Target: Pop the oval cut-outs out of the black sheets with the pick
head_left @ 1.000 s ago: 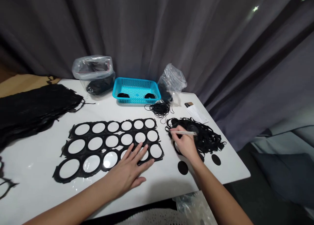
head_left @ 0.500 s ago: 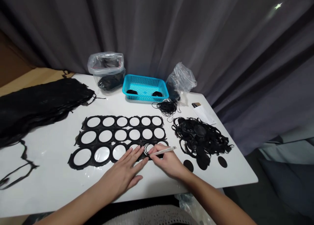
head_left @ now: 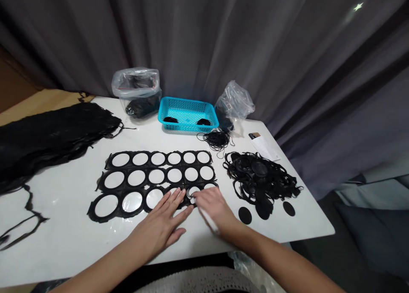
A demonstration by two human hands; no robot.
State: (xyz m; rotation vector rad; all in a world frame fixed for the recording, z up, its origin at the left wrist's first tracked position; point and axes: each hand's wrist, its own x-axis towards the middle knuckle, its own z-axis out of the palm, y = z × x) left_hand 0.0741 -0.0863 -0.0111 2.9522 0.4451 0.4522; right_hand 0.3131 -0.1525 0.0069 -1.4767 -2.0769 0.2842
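Strips [head_left: 146, 178], blk, holed, on bench [head_left: 79, 246]. L hand [head_left: 164, 224] spread flat, touching near one; R hand [head_left: 219, 210] grips white tool [head_left: 209, 219].

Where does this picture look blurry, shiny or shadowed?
Head view: the right hand and its white tool look smeared; head view: small glare spots on the table below the black rings; head view: soft shadow beneath that hand.

Dim, diffuse light leaves the curtain [head_left: 191, 41] behind the blue basket [head_left: 188, 128] murky, while glare flecks the white table [head_left: 179, 142] before it and blur softens the right hand [head_left: 215, 210].
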